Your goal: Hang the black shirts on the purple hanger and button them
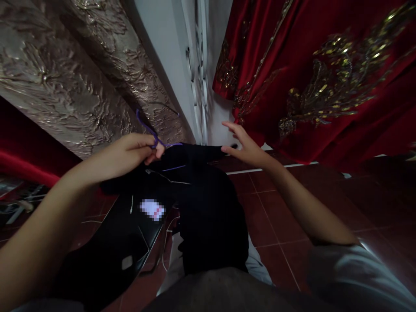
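Observation:
My left hand [143, 149] is closed, thumb and fingertips pinching a thin purple cord [149, 128]. One end of the cord sticks up above the fingers, and another stretch runs right over black cloth. My right hand [245, 147] is raised on the other side with its fingers apart, and no object shows in it. Black fabric [211, 212] covers my lap and spreads below both hands. A second purple strand [173, 167] and a thin pale strand or rod [172, 181] lie on the dark surface near my left hand.
A black bench [107, 247] on the left carries a blurred, bright phone-like thing [152, 209] and a small white item [127, 262]. Beige patterned curtain [97, 78] hangs ahead left, red sequined curtain [292, 86] ahead right, with white metalwork [198, 65] between. Red tiles [276, 212] cover the floor.

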### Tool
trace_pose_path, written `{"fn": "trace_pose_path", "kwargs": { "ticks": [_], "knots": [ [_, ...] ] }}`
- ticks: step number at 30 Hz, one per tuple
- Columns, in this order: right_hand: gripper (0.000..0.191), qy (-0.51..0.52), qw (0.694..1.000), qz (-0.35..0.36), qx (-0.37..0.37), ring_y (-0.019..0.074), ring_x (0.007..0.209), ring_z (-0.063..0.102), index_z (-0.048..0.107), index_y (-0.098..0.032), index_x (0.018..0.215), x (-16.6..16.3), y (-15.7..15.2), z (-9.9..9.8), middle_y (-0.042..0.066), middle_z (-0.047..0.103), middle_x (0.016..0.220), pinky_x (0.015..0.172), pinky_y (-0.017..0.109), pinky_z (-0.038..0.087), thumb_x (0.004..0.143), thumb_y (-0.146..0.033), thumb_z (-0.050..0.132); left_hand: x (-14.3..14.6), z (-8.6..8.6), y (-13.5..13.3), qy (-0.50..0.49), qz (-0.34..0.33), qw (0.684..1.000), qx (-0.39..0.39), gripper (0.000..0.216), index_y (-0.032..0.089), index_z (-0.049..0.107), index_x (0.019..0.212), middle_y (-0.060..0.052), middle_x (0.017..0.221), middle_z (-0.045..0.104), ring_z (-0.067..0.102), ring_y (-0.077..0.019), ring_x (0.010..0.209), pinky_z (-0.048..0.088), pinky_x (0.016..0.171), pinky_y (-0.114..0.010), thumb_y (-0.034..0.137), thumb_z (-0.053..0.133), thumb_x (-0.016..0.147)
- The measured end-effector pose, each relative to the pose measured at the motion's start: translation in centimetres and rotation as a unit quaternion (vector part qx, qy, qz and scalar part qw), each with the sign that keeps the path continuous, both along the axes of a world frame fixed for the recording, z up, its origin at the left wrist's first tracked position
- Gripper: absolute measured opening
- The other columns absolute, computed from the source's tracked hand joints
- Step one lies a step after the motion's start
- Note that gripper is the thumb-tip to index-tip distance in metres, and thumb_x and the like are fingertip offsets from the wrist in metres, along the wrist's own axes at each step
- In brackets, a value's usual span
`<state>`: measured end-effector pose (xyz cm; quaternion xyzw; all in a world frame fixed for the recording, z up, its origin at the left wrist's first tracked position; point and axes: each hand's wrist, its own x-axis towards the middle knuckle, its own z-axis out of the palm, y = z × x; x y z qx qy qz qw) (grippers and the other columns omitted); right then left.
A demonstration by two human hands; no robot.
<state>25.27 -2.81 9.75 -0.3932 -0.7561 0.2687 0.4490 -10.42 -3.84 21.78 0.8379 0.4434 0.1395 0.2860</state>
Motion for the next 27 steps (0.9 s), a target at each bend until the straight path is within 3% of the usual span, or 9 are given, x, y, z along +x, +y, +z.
{"fn": "trace_pose_path", "kwargs": {
  "ticks": [2,4,8,11,13,16,20,24,27],
  "knots": [
    [0.038,0.061,0.987,0.047,-0.143,0.0247,0.100,0.068,0.071,-0.022,0.106,0.5,0.8,-0.4,0.007,0.073,0.109,0.088,0.039,0.056,0.084,-0.052,0.074,-0.1,0.0,1.3,-0.063,0.048,0.996,0.036,0.013,0.022,0.064,0.075,-0.002,0.064,0.058,0.053,-0.0169,0.061,0.044,0.061,-0.033,0.022,0.052,0.080],
    [0.038,0.128,0.968,0.045,-0.210,0.0192,0.077,0.067,0.070,-0.021,0.095,0.6,1.6,-0.1,0.004,0.073,0.088,0.069,0.032,0.056,0.087,-0.059,0.068,0.3,-0.2,2.7,-0.152,0.094,0.982,0.056,0.008,0.023,0.065,0.082,-0.001,0.069,0.060,0.053,-0.0165,0.063,0.047,0.063,-0.035,0.022,0.059,0.076],
    [0.031,0.294,0.945,-0.070,-0.124,0.0172,0.089,0.069,0.064,-0.024,0.098,0.1,4.6,3.4,0.003,0.073,0.095,0.081,0.032,0.057,0.090,-0.053,0.062,2.2,-1.0,3.9,-0.280,0.141,0.921,0.230,0.026,0.025,0.063,0.107,-0.002,0.104,0.067,0.063,-0.0208,0.095,0.053,0.087,-0.042,0.033,0.070,0.083],
    [0.015,0.350,0.923,-0.137,-0.082,0.0128,0.105,0.066,0.058,-0.024,0.099,0.0,6.7,6.6,0.004,0.073,0.108,0.095,0.029,0.053,0.095,-0.038,0.055,3.4,-2.4,2.9,-0.232,0.151,0.846,0.455,0.028,0.023,0.060,0.121,-0.006,0.116,0.064,0.060,-0.0237,0.110,0.048,0.098,-0.046,0.038,0.056,0.098],
    [0.013,0.341,0.925,-0.154,-0.068,0.0114,0.108,0.064,0.056,-0.025,0.103,0.4,6.8,7.6,0.005,0.072,0.117,0.097,0.028,0.051,0.097,-0.035,0.050,3.7,-4.1,2.0,-0.153,0.112,0.832,0.521,0.024,0.023,0.063,0.116,-0.007,0.106,0.066,0.063,-0.0246,0.103,0.049,0.095,-0.045,0.035,0.051,0.100],
    [0.017,0.342,0.922,-0.179,-0.042,0.0169,0.108,0.064,0.057,-0.028,0.103,1.7,4.8,6.7,0.006,0.072,0.117,0.095,0.032,0.053,0.093,-0.040,0.054,3.8,-7.8,1.3,-0.067,0.068,0.891,0.444,0.022,0.025,0.066,0.109,-0.006,0.095,0.071,0.067,-0.0232,0.085,0.051,0.081,-0.040,0.031,0.047,0.100],
    [0.031,0.348,0.910,-0.226,-0.018,0.0268,0.111,0.064,0.059,-0.028,0.093,3.8,1.9,3.2,0.006,0.071,0.104,0.086,0.039,0.056,0.082,-0.055,0.069,4.2,-12.8,1.5,0.000,0.103,0.963,0.250,0.022,0.023,0.069,0.105,-0.007,0.094,0.074,0.070,-0.0245,0.084,0.050,0.075,-0.037,0.031,0.049,0.100],
    [0.031,0.404,0.882,-0.243,-0.011,0.0222,0.096,0.066,0.057,-0.023,0.093,4.8,2.4,0.9,0.002,0.065,0.091,0.082,0.036,0.057,0.077,-0.043,0.073,6.2,-15.5,2.2,-0.100,0.143,0.970,0.168,0.032,0.018,0.068,0.103,-0.009,0.096,0.074,0.070,-0.0251,0.085,0.052,0.069,-0.034,0.044,0.075,0.086],
    [0.025,0.395,0.883,-0.252,0.002,0.0184,0.089,0.064,0.055,-0.022,0.091,5.1,3.6,0.2,0.001,0.061,0.088,0.083,0.033,0.054,0.083,-0.042,0.068,8.3,-16.1,3.0,-0.246,0.166,0.938,0.178,0.035,0.017,0.068,0.103,-0.006,0.090,0.072,0.068,-0.0197,0.079,0.051,0.067,-0.029,0.045,0.078,0.085]
  ]
}}
